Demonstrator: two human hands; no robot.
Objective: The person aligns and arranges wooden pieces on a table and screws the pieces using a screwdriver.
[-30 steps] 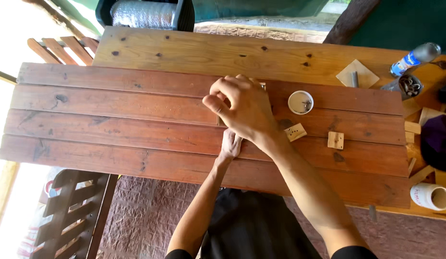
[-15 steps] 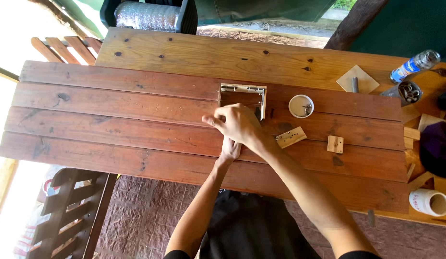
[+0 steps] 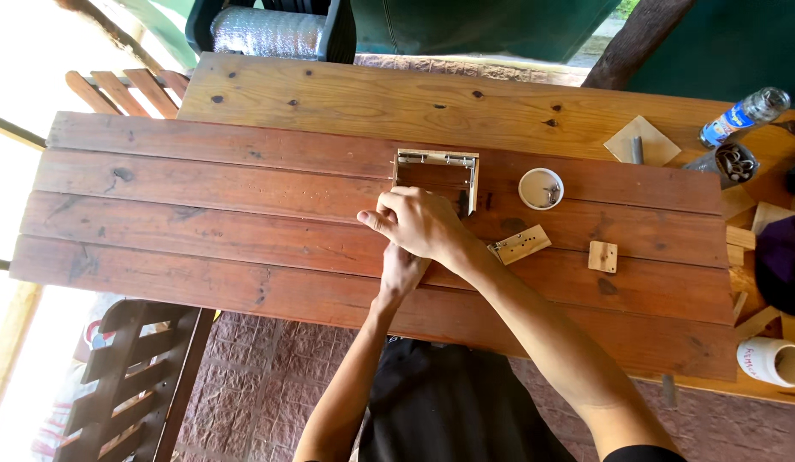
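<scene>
I work on a small wooden frame point(image 3: 435, 175) that lies flat on the dark red table point(image 3: 200, 205), near its middle, with pale edges and small hinges on its far side. My right hand point(image 3: 419, 224) is closed in a loose fist over the near edge of the frame; the fingers curl down, but I cannot tell if they pinch something small or only press. My left hand point(image 3: 403, 267) is just under the right one, mostly hidden, so I cannot tell its grip either.

To do this step well, I think the frame must stay flat and not slide, so one hand should press it down while the other works at the near edge. I would move slowly, because my own hand hides the contact point.

A white cup point(image 3: 540, 188) with small metal parts stands just right of the frame, and a wood piece point(image 3: 521, 245) lies near my right wrist. I should keep the forearm from pushing them.
</scene>
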